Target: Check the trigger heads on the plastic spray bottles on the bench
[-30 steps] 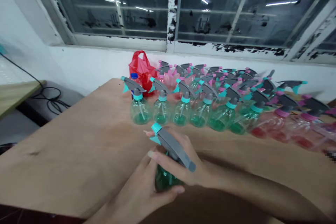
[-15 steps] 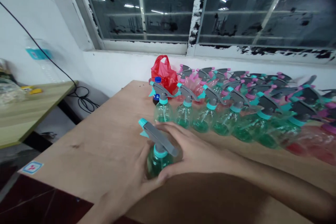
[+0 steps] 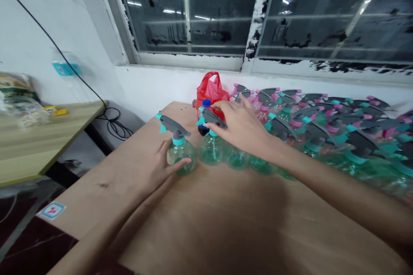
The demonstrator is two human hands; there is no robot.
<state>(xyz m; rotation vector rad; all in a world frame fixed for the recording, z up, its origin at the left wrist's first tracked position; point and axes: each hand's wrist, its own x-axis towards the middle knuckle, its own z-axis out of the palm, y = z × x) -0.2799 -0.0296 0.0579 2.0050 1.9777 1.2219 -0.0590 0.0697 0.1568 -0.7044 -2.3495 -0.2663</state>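
Note:
My left hand [image 3: 161,167] is wrapped round the clear body of a spray bottle [image 3: 183,154] with green liquid, a turquoise collar and a grey trigger head. That bottle stands upright on the table at the left end of a row. My right hand [image 3: 241,122] reaches over the neighbouring spray bottle [image 3: 212,150], its thumb and forefinger apart on either side of the grey head. Whether they press on it is hard to see. More green spray bottles [image 3: 237,157] continue the row to the right, partly hidden by my right hand and forearm.
Behind stand several pink and turquoise spray bottles [image 3: 264,105]. A red plastic bag [image 3: 211,90] and a dark drink bottle with a blue cap [image 3: 205,103] are near the wall. At left, another table [image 3: 64,137] holds plastic wrapping; a black cable [image 3: 118,126] hangs beside it.
The held spray bottle has moved away from me and left, to the row's end. My right hand has let go of it and moved to the neighbouring bottle's head. The view has shifted slightly.

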